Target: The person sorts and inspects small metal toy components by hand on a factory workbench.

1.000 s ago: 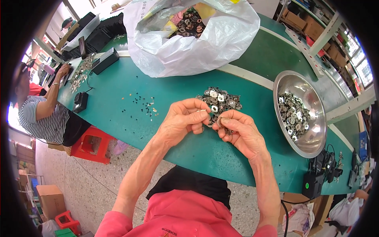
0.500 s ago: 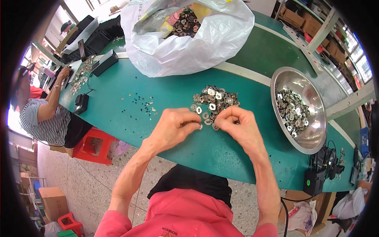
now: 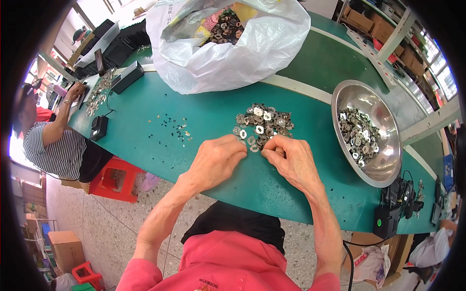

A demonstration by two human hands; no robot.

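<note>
A small pile of metal discs (image 3: 267, 118) with cut-out centres lies on the green tabletop (image 3: 204, 111) in front of me. At its near left edge is my left hand (image 3: 218, 161), fingers curled in and thumb side toward the pile; what its fingertips hold is hidden. My right hand (image 3: 293, 160) pinches thumb and forefinger together at the pile's near edge, and I cannot make out what is between them. A few loose discs (image 3: 252, 143) lie between the two hands. To the right, a steel bowl (image 3: 383, 170) tilts toward me with many similar discs in it.
Beyond the pile stands a large white woven sack (image 3: 228, 70), open, with more discs inside. Tiny dark and brass bits (image 3: 170, 128) are scattered at left. Black boxes (image 3: 99, 127) and a power adapter (image 3: 386, 220) rest on the table. A person in stripes (image 3: 56, 150) works at far left.
My left hand has turned, its fingertips now tucked from sight. My right hand has shifted slightly left, its thumb and forefinger closer in. The person at left has moved an arm.
</note>
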